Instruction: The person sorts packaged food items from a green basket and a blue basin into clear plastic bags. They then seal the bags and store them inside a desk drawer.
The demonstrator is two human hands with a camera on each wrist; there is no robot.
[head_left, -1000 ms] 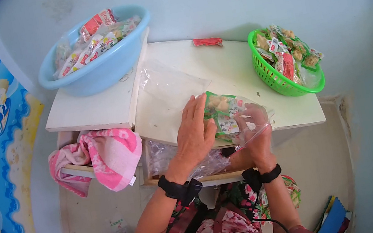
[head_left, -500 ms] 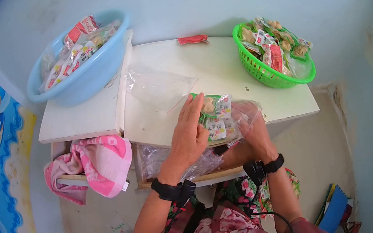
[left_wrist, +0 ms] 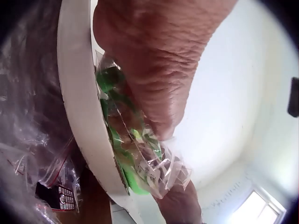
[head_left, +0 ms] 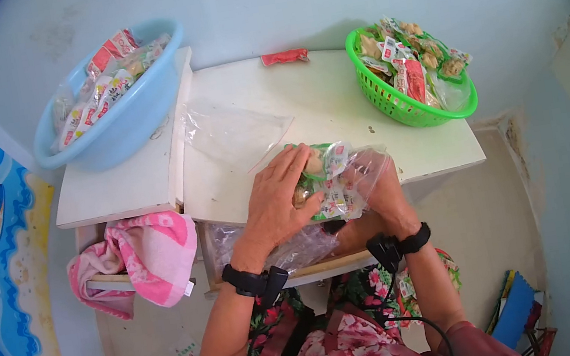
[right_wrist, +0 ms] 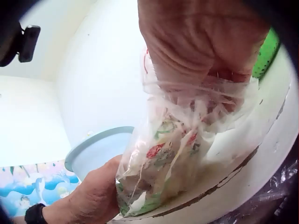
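A clear plastic bag (head_left: pixel 342 182) filled with small green-and-white snack packets (head_left: pixel 331 199) lies at the table's front edge, between both hands. My left hand (head_left: pixel 275 198) holds its left end, with the fingers along the far side and the thumb across the near side. On the right, the fingers of my right hand (head_left: pixel 386 195) reach into the bag's mouth and are curled there, seen through the film. The right wrist view shows the bag (right_wrist: pixel 163 158) bunched around those fingers; what the fingertips touch inside is hidden.
An empty clear bag (head_left: pixel 237 135) lies flat on the white table (head_left: pixel 334 110), with a red packet (head_left: pixel 284 57) behind. A green basket (head_left: pixel 408 110) and a blue basin (head_left: pixel 118 133) hold packets. Below are an open drawer (head_left: pixel 293 275) of plastic bags and a pink towel (head_left: pixel 163 253).
The head view has shifted, so the table and containers sit further left and higher. The bag has come slightly nearer the body, and my left thumb has lowered onto it.
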